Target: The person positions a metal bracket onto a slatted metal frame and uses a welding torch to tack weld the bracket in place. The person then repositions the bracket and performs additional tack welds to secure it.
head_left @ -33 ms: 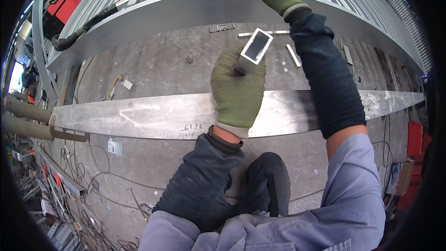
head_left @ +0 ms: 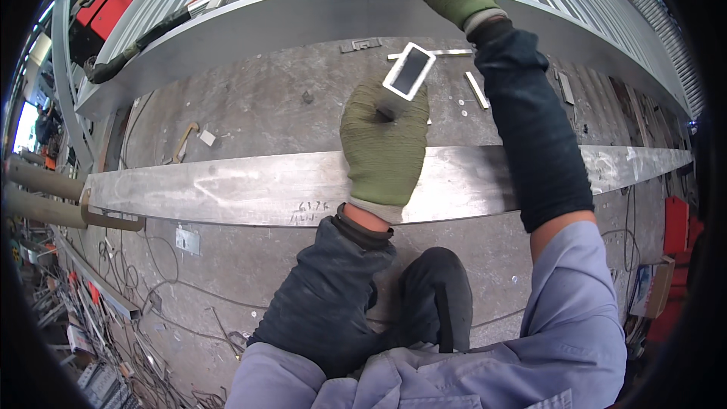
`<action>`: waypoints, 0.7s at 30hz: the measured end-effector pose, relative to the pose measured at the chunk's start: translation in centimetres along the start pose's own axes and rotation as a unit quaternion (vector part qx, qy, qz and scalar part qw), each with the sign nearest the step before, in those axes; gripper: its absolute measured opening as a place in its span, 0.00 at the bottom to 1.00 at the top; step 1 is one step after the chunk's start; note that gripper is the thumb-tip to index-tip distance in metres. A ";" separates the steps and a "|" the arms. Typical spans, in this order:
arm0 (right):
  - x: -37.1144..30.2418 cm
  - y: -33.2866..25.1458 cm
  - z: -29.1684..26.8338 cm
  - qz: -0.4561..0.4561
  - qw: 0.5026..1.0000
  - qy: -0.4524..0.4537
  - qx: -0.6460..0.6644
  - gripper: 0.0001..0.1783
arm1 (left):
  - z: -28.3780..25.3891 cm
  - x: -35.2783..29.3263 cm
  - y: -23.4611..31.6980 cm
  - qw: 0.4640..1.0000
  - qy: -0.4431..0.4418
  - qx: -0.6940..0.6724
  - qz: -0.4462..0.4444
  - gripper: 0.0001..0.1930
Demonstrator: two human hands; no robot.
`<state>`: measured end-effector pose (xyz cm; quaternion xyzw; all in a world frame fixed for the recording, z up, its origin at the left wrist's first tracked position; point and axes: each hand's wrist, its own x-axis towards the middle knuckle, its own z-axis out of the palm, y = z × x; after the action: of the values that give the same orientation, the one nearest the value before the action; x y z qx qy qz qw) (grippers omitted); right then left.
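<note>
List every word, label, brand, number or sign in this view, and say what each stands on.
Flat silver metal bar: two rows of dark handwriting, just left of the left wrist; not transcribed here.
Cardboard box at the right edge: printed patches, too small and blurred to read.
Rectangular metal tube in the gloved left hand: no lettering visible.
Nothing else shows clearly readable text.

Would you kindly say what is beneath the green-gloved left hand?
A long, flat silver metal bar and grey floor show around the left hand; what it covers is hidden.
</note>
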<state>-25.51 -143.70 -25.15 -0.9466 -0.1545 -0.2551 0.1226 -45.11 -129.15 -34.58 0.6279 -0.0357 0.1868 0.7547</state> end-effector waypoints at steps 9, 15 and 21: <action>-8.0 -3.6 -1.7 -0.043 0.774 -0.559 0.295 0.35 | -2.1 4.1 2.0 0.991 0.044 -0.083 -0.096 0.16; -8.5 -3.8 2.8 -0.002 0.815 -0.430 0.389 0.25 | -5.1 10.8 2.3 0.994 -0.074 0.009 -0.074 0.19; -8.1 -3.8 5.0 0.029 0.914 -0.325 0.241 0.23 | -5.2 13.7 -0.9 0.961 -0.036 0.268 -0.056 0.33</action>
<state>-31.31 -140.52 -33.03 -0.9233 -0.2147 0.1148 0.2971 -33.04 -121.01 -32.61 0.8142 0.0241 0.1244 0.5666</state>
